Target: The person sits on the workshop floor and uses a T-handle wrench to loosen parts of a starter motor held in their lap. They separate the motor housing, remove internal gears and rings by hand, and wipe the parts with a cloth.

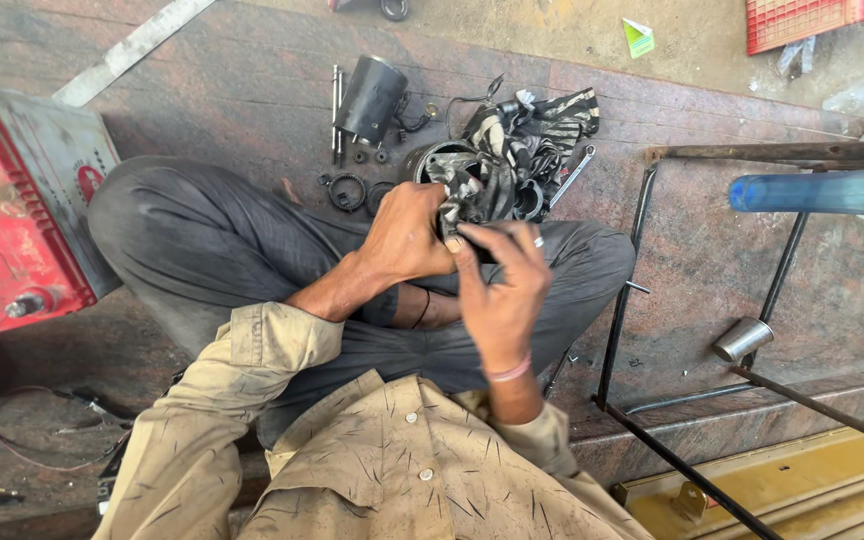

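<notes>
While the person sits cross-legged on the stone floor, both hands meet over the lap. Left hand is curled shut around a dark round metal part, mostly hidden by fingers and cloth. Right hand grips the same part from the near side, fingers pressed over its top edge; a ring shows on one finger, a pink band on the wrist. A striped black-and-white rag is bunched against the part and trails away from the hands onto the floor.

Just beyond the rag, touching it, a ring-shaped housing. Farther out from the rag, on the person's left, a black cylindrical casing lies on its side, with long bolts beside it and a small toothed ring nearer the knee. A spanner lies at the rag's right edge.

Well to the left of the rag, a red battery. Well to the right, a dark metal frame, a blue plastic bottle resting on it, and a small steel cup by its leg.
</notes>
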